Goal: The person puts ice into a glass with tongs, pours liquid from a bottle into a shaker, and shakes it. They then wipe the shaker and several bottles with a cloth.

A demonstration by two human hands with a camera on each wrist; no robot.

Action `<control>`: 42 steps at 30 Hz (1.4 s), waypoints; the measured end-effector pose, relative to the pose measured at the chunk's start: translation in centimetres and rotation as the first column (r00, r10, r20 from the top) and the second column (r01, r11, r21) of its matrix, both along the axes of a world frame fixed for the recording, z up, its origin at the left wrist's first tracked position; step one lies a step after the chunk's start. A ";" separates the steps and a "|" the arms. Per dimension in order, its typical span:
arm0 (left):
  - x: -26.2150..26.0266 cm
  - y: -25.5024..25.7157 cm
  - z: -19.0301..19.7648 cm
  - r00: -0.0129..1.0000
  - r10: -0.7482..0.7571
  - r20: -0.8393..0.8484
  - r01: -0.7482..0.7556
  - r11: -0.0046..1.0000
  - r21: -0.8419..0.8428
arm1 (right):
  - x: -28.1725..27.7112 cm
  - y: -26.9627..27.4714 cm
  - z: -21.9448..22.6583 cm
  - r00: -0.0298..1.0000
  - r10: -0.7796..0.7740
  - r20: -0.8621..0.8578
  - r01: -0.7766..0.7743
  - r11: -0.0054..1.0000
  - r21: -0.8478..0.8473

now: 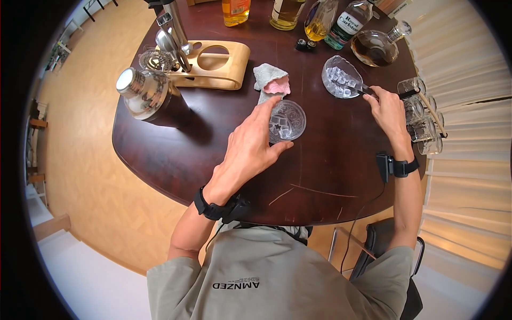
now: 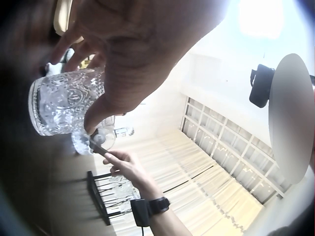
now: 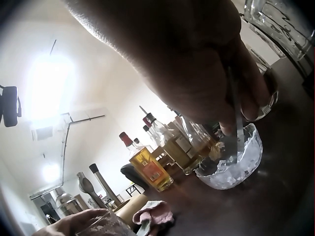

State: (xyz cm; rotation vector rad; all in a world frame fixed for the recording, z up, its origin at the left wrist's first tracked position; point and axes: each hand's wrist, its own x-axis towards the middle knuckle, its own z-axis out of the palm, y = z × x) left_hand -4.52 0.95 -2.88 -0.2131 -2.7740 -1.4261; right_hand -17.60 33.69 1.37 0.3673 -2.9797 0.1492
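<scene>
My left hand (image 1: 246,143) holds a patterned clear glass (image 1: 302,128) on the dark table, thumb on the near side and fingers on the far side. A few ice cubes (image 1: 281,128) lie in the bottom of it. The left wrist view shows the embossed wall of the glass (image 2: 64,101) from the side. To the right, my right hand (image 1: 388,111) grips a pair of tongs (image 1: 366,90), their tips down among the ice cubes of a clear bowl (image 1: 326,65). In the right wrist view the tongs (image 3: 239,123) slant down into that bowl (image 3: 216,181).
A grey and pink cloth (image 1: 271,78) lies just behind the glass. A metal shaker (image 1: 146,98) and a wooden bar-tool stand (image 1: 234,64) are at the left. Several bottles (image 1: 349,24) line the back. Upside-down glasses hang on a rack (image 1: 432,114) at the right edge.
</scene>
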 end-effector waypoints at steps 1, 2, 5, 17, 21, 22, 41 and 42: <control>0.0 0.0 0.1 1.000 0.001 0.006 -0.001 1.000 -0.001 | 0.0 0.1 -0.1 1.000 -0.004 0.000 0.004 1.000 0.000; 0.0 0.1 0.1 1.000 -0.002 0.005 0.002 1.000 0.000 | 0.0 0.2 -0.3 1.000 0.007 -0.013 -0.006 1.000 0.007; 0.0 0.0 0.1 1.000 -0.005 0.010 0.004 1.000 0.019 | -0.2 0.4 -0.7 1.000 0.018 -0.022 -0.018 1.000 0.019; 0.0 -0.1 0.1 1.000 -0.010 -0.002 0.010 1.000 0.010 | -0.4 0.2 -1.0 0.999 -0.001 -0.039 0.002 1.000 0.020; -0.1 -0.1 0.0 1.000 -0.010 0.006 0.010 1.000 0.003 | 0.2 0.0 0.0 0.999 -0.039 -0.029 0.038 0.999 -0.020; 0.0 0.0 -0.1 1.000 -0.008 -0.009 0.008 1.000 -0.009 | 0.5 -0.1 0.5 0.999 -0.039 -0.028 0.038 0.999 -0.019; -0.1 0.1 0.1 1.000 -0.010 0.010 0.010 1.000 0.003 | 11.9 -8.4 6.8 0.894 0.442 -0.079 -0.448 0.871 -0.203; -0.1 0.1 0.1 1.000 -0.007 0.005 0.007 1.000 0.000 | 11.8 -8.5 6.5 0.891 0.447 -0.079 -0.454 0.869 -0.198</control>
